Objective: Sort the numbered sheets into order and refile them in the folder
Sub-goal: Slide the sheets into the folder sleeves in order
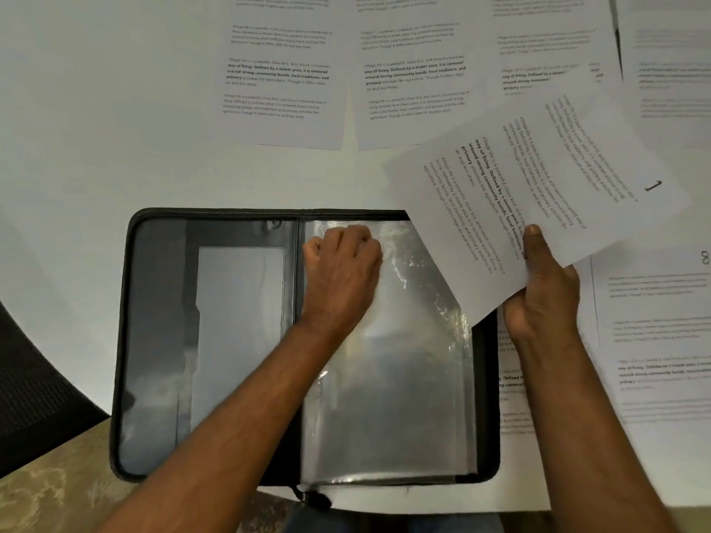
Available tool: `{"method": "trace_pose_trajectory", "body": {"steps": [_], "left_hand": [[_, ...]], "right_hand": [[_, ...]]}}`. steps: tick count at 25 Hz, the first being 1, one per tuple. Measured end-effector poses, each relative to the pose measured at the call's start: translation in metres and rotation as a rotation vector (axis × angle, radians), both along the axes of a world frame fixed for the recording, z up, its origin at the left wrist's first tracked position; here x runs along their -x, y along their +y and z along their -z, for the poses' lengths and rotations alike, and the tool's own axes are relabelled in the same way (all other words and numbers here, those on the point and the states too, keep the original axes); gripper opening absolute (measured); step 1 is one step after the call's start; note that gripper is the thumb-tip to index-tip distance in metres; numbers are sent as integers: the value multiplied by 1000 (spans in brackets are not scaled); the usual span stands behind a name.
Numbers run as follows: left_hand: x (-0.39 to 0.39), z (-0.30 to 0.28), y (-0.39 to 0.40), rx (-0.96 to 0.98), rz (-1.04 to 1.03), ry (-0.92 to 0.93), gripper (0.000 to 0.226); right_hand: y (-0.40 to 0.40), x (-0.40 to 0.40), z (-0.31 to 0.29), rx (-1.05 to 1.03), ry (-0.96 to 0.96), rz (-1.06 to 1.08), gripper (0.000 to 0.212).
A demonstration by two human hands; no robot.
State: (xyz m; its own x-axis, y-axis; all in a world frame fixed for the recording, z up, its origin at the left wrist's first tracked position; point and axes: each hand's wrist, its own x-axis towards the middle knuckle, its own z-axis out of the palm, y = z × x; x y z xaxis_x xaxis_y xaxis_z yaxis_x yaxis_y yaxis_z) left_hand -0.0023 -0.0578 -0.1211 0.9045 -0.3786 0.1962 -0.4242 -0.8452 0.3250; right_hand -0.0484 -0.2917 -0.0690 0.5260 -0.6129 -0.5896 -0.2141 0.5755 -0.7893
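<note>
An open black zip folder [161, 340] lies on the white table in front of me, its right half filled with clear plastic sleeves [404, 378]. My left hand [342, 263] rests on the top of the uppermost sleeve with its fingers curled and pinching the plastic near its upper edge. My right hand [542, 290] grips a printed sheet marked 1 [538, 194] by its lower edge, thumb on top, and holds it tilted above the folder's upper right corner.
Several printed sheets lie spread on the table: two side by side at the back [284, 78] [415, 82], more at the back right [554, 51], and a sheet marked 8 [654, 302] at the right. A dark chair [34, 386] stands at the lower left.
</note>
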Motion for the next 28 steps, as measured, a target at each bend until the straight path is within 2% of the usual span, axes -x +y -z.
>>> {"method": "trace_pose_trajectory", "body": {"steps": [5,9,14,19,21,24,28], "left_hand": [[-10,-14,8,65,149,47,12],[-18,-22,5,74,202,199,18],[-35,-40,-3,67,236,379,15],[-45,-51,-11,146,168,478,41],[-48,-52,-14,127,137,501,36],[-47,-53,-22,148,127,467,6],[-44,-48,-22,123,158,387,16]], "right_hand": [[-1,-9,-13,-11,-16,18,42],[-10,-21,-14,-53,-32,39,40],[-19,-35,-15,-108,-43,26,42],[-18,-49,-15,-119,-67,-27,38],[-19,-55,-15,-89,-72,-39,40],[-24,-63,-11,-51,-60,-40,44],[-23,-80,-2,-34,-41,-34,47]]}}
